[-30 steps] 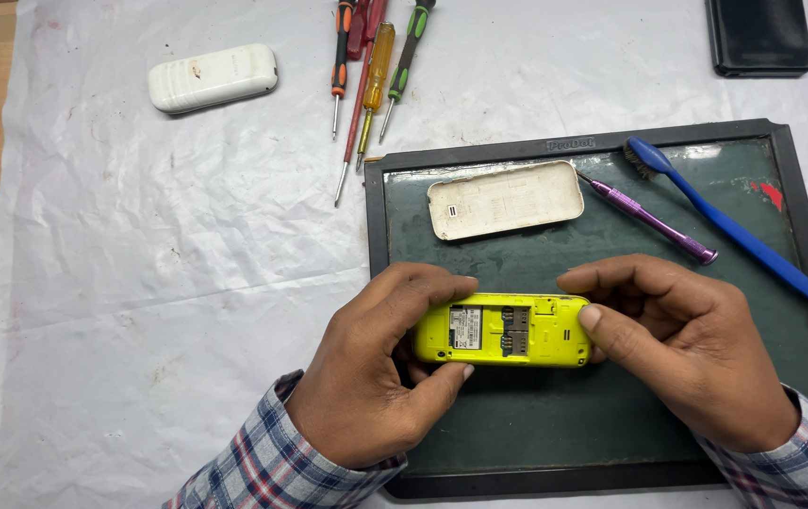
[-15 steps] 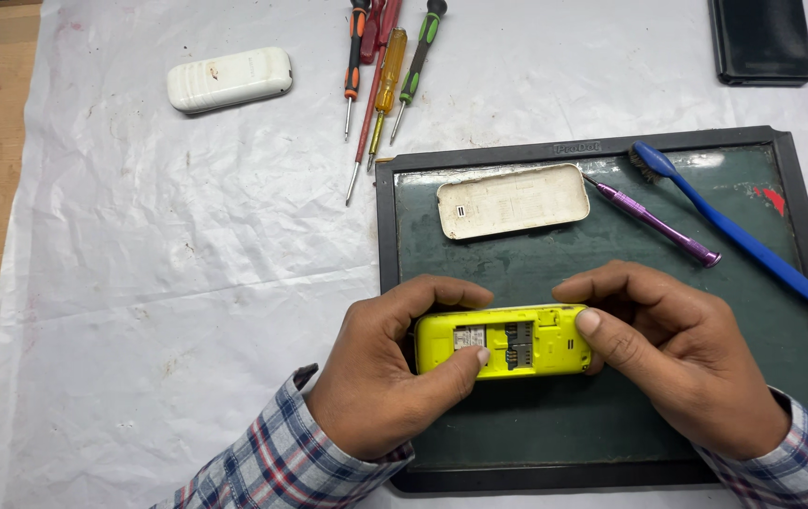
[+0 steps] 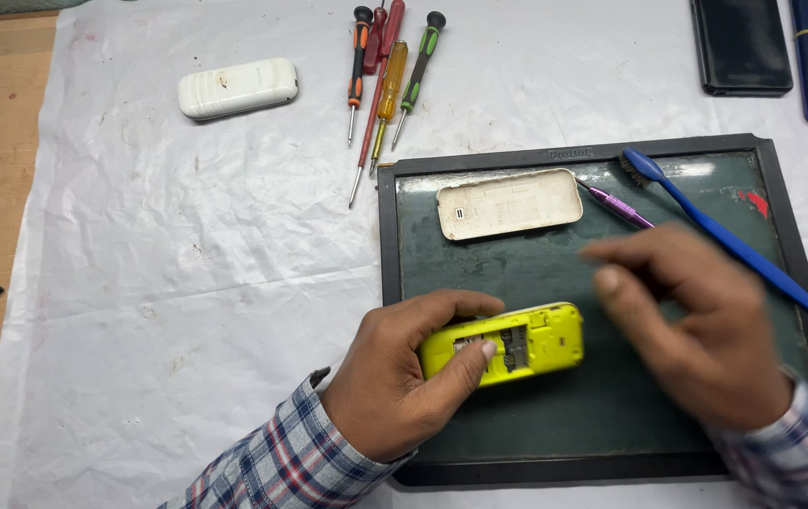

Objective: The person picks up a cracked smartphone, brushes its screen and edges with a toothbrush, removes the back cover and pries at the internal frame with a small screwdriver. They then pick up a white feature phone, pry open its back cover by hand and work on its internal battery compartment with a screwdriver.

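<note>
We are holding the yellow phone (image 3: 508, 345) in our left hand (image 3: 404, 377), grip closed around it, near the front edge of the dark mat (image 3: 611, 424). Our right hand (image 3: 696, 325) is hovering blurry just beside it, fingers loosely open, holding nothing. The white cover (image 3: 510, 203) is lying near the mat's back edge.

Your left hand (image 3: 395, 386) gripped the open-backed yellow phone (image 3: 508, 346) on the dark mat (image 3: 574, 415), while your blurred right hand (image 3: 696, 330) hovered at its three o'clock, the white back cover (image 3: 508, 203) lying at twelve.
</note>
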Action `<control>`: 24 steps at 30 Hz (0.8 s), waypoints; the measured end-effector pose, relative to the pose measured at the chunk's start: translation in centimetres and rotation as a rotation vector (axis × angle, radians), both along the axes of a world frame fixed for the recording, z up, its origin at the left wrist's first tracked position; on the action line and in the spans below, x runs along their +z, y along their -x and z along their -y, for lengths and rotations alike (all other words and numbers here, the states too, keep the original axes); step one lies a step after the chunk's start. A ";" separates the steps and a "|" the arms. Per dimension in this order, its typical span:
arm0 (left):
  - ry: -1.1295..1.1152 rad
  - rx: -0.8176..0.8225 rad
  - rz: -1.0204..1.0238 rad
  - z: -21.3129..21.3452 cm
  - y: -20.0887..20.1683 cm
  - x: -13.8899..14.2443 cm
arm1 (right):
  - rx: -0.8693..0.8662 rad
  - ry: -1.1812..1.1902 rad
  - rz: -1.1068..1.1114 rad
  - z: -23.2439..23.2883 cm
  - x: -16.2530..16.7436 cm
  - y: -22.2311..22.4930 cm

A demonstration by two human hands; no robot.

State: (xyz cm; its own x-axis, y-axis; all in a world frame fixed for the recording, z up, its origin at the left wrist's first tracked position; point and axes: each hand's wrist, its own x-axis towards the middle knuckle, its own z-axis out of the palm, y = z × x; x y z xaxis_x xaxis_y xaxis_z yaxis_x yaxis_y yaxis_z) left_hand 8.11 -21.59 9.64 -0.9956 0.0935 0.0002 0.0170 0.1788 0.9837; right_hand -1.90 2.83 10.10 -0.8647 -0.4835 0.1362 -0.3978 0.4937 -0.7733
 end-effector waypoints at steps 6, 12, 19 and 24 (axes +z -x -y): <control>0.259 0.022 -0.197 0.0 0.1 0.1 | -0.203 -0.760 -0.472 -1.6 1.5 3.1; 0.547 -0.042 -0.304 -0.3 0.0 0.4 | -0.164 -0.743 -0.568 -2.1 0.9 3.6; 0.616 -0.031 -0.350 -0.4 0.1 0.0 | -0.125 -0.092 -0.198 -3.8 1.9 2.2; 0.598 -0.047 -0.313 -0.5 0.1 -0.4 | 0.063 0.190 -0.262 -3.7 1.9 0.6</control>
State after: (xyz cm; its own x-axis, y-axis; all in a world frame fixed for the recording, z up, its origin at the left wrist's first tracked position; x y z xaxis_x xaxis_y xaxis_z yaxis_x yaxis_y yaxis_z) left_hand 8.00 -21.06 9.26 -0.9519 0.2106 0.2224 0.3060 0.6833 0.6629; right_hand -2.47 6.57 12.04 -0.7574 -0.4797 0.4429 -0.6207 0.3184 -0.7165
